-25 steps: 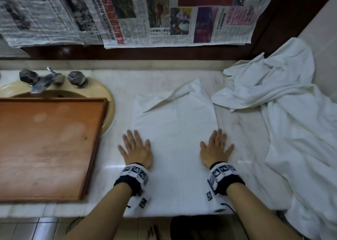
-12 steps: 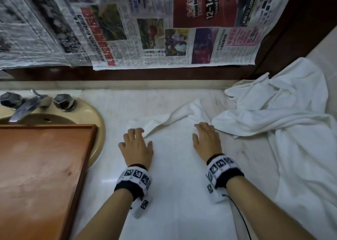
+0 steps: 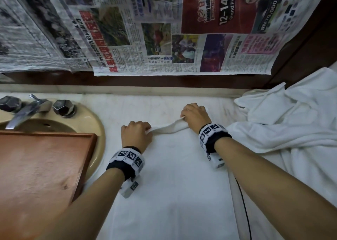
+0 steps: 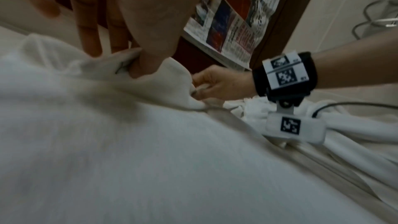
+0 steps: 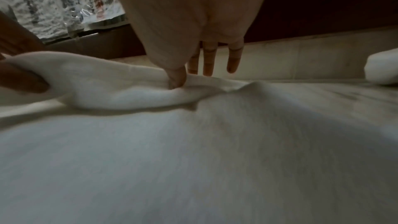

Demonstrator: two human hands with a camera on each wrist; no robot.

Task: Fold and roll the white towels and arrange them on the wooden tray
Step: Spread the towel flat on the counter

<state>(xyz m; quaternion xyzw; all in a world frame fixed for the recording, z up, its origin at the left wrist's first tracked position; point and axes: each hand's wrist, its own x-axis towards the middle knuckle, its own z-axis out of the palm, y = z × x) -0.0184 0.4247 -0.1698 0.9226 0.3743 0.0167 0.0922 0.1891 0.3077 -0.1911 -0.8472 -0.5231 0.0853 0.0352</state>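
Dim, flat indoor light is falling from above. The head view is bending at its edges; the newspaper (image 3: 164, 30) is smearing. Both wrist views are reading dark, grainy and soft, with close fingers blurring.

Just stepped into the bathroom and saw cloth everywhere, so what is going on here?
A person is folding a flat white towel spread on the pale marble counter. The left hand and the right hand each pinch its far edge, lifted slightly off the counter. The rectangular wooden tray sits over the beige sink and holds no towels yet. A crumpled pile of white towels waits on the right.
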